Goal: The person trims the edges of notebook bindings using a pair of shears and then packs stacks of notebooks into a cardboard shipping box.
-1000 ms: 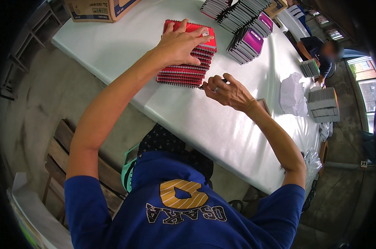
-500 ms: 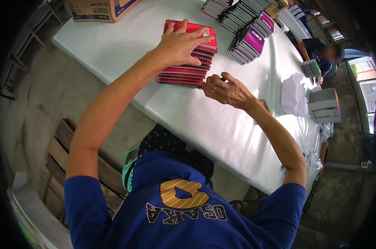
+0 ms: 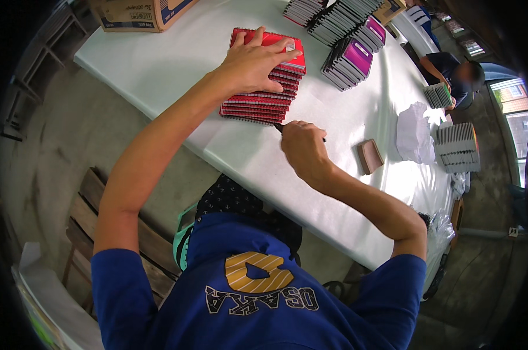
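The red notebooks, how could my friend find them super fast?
Find the white table, then the cardboard box near its far left. To the right of that, the left hand lies spread over the red notebooks. They're bright red, unlike the purple-covered notebooks nearby.

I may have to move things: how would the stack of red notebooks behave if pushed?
The stack of red notebooks would probably shear, since its edges look uneven. It is likely fairly heavy, being many notebooks thick. Its spiral bindings might catch on one another.
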### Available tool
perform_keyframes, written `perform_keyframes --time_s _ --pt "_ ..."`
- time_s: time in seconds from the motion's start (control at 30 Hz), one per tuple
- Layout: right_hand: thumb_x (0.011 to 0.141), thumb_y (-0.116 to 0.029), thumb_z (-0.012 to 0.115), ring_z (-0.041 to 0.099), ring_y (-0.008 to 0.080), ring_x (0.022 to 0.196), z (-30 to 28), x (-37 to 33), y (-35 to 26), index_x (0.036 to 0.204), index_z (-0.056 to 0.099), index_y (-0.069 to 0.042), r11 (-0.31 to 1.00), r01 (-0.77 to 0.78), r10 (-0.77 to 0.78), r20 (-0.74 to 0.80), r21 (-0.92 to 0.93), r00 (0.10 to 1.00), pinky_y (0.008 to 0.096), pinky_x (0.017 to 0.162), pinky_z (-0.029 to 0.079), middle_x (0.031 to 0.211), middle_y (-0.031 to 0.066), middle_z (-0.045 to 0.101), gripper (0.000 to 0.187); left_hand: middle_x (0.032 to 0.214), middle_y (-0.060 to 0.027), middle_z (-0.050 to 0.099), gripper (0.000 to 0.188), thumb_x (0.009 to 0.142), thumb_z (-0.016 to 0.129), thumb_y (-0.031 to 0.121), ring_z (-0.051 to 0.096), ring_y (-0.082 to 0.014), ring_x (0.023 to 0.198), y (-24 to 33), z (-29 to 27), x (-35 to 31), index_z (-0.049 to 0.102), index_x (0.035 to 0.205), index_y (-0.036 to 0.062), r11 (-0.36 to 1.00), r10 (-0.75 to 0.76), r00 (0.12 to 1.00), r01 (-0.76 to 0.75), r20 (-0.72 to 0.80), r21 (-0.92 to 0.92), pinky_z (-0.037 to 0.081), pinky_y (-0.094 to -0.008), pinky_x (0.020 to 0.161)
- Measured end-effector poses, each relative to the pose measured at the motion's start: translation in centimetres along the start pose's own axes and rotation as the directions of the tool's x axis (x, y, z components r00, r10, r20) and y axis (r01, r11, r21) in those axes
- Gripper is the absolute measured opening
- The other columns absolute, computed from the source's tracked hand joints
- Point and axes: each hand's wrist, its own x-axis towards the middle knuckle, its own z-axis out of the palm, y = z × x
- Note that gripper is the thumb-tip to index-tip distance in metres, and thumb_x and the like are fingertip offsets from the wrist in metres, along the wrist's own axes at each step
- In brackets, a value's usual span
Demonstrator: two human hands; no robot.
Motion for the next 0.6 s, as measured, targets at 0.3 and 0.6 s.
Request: perform_keyframes --time_s 0.3,0.6 --pt "0.08 -0.038 0.073 0.052 0.0295 0.116 10.1 -3.9 4.9 0.122 0.055 -0.006 0.853 -0.016 0.086 -0.11 0.521 0.99 0.0488 0.098 0.039 0.12 0.0139 0.057 0.056 0.153 -0.0005 0.034 0.082 0.073 0.077 0.04 0.026 -0.0446 0.14 -0.1 -0.1 -0.7 0.039 0.145 0.0277 0.999 0.008 1.0 -0.008 0.023 0.033 0.019 -0.0644 0.111" --pt "0.1 -0.061 0.023 0.058 0.0251 0.11 5.5 17.0 17.6 0.125 0.059 0.001 -0.338 0.278 0.26 -0.195 0.899 0.946 0.0358 0.1 0.042 0.12 0.0105 0.065 0.076 0.154 -0.0096 0.031 0.087 0.08 0.069 0.046 0.02 -0.0441 0.142 0.9 -1.6 -0.8 0.027 0.151 0.0182 0.98 0.132 0.988 -0.118 -0.076 0.162 0.016 -0.0632 0.112"
